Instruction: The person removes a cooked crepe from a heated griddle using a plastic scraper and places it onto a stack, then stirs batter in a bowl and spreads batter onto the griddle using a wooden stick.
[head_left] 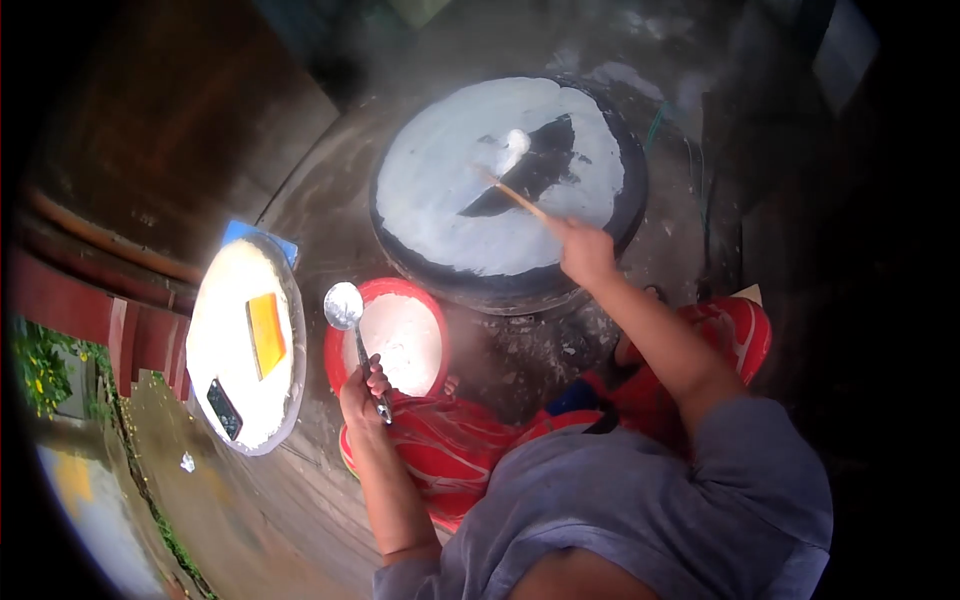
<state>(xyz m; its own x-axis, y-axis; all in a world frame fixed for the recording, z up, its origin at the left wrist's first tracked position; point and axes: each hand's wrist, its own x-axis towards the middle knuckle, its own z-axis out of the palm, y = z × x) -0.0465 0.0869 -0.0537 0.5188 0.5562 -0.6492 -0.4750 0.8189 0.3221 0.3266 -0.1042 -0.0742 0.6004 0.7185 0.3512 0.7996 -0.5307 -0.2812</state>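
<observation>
In the head view, the person's right hand (588, 252) is closed around a wooden stick (522, 203); the stick slants away from the fist, up and to the left, its far end over the round griddle (632, 175) that lies just beyond this hand; a white layer of batter (440, 165) covers most of the griddle's top, with a dark strip showing through it ahead of the fist; a thicker white clump (516, 145) sits beside that strip, a little past the stick's far end; whether the stick's end touches the layer cannot be told.

The left hand (362, 392) grips the handle of a metal ladle (344, 306), whose white-coated bowl points away from the fingers and whose handle end sticks out below them; just beyond and to the right of this hand stands a red basin (442, 325), holding white batter (402, 340); the ladle's bowl appears across the basin's left edge.

To the left of the left hand lies a round tray (299, 345) with a white surface; on it are a yellow-orange block (266, 335) and, nearer the hand's level, a dark smartphone (224, 409).
</observation>
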